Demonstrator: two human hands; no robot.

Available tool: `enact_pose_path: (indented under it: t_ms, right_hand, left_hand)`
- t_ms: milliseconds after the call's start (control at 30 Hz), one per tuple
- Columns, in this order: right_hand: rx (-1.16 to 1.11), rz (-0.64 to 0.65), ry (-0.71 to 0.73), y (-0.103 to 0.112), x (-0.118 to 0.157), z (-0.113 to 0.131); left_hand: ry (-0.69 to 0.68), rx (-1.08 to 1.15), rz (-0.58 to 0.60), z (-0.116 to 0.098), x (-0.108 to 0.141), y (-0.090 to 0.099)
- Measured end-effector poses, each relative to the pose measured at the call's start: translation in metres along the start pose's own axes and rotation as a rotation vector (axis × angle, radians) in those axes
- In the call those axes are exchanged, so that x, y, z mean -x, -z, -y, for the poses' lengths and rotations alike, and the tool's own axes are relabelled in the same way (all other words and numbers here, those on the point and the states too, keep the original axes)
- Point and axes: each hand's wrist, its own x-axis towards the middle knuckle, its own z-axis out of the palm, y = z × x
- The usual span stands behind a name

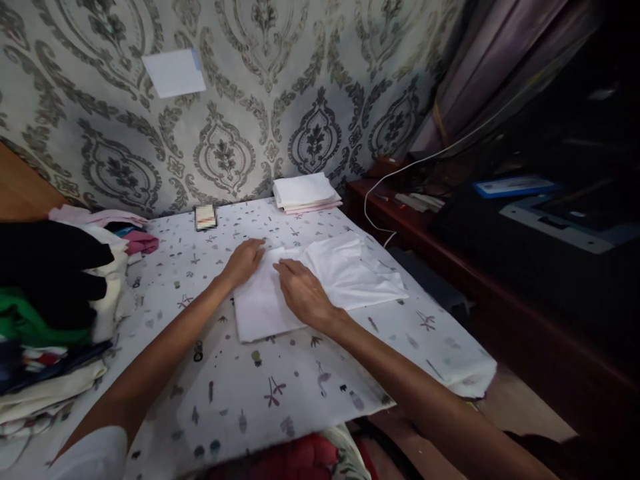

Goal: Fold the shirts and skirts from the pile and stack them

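Note:
A white cloth garment (340, 270) lies partly folded on the patterned sheet. Its left part is a smooth flat panel, while the right part is creased and spread out. At the panel's upper left edge rests my left hand (244, 263), fingers pointing right and thumb apart from them. My right hand (304, 292) lies palm down across the middle of the garment, its fingers stretched out toward the upper left. Neither hand visibly grips the cloth; the undersides of both are hidden.
Folded white cloths (305, 193) are stacked by the wall. A small framed card (205, 218) lies left of them. Piled clothes (50, 280) fill the left side. A dark red desk (400, 213) with a white cable (367, 200) stands at the right.

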Motion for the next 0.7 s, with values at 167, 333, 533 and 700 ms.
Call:
enact_pose_path:
  t_ms: [167,333,533,700]
  right_hand:
    - [-0.068,0.19,-0.086,-0.035,-0.049,-0.007]
    - [-0.055,0.215,-0.131,-0.054,-0.057,-0.018]
    - [0.034,0.252,-0.088,-0.047,-0.058,-0.014]
    - [0.114,0.255,-0.048,-0.049,-0.064,-0.006]
  left_hand:
    - [-0.012,-0.134,0.106,-0.022,0.057,-0.019]
    - [-0.133,-0.105,0.22,-0.045,0.11,-0.017]
    - [0.032,-0.014,-0.064,-0.006,0.076,0.026]
    - [0.296,0.185,0.051,0.047,0.019,0.039]
